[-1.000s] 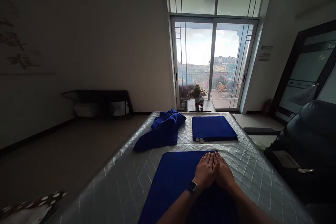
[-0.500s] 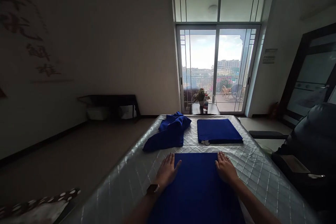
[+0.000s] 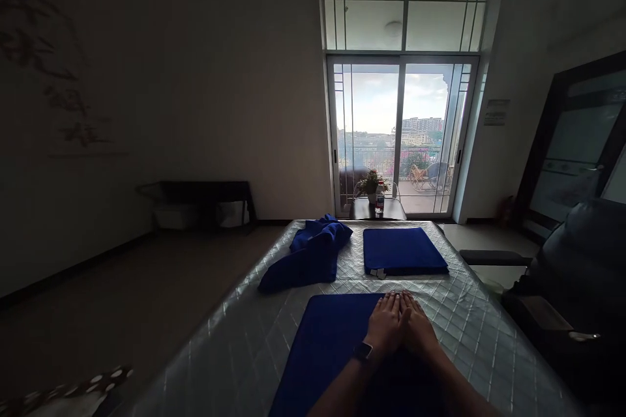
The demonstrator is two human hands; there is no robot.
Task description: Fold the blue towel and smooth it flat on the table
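Note:
A blue cloth (image 3: 323,345) lies spread flat on the near part of a quilted silver mattress (image 3: 229,345). My left hand (image 3: 386,326), a watch on its wrist, and my right hand (image 3: 420,329) rest palm down side by side on the cloth's far right part, fingers flat and touching each other. Neither hand grips anything. Farther along the mattress lie a neatly folded blue cloth (image 3: 402,251) on the right and a crumpled blue cloth (image 3: 308,254) on the left.
A small dark table (image 3: 376,208) with a plant and a bottle stands before the glass balcony door (image 3: 401,137). A dark padded chair (image 3: 577,287) is at the right. A low bench (image 3: 200,202) stands against the left wall, with bare floor between.
Half a second ago my hands lay apart at the cloth's left and right edges. They have slid together to its far right part, as they were a second ago.

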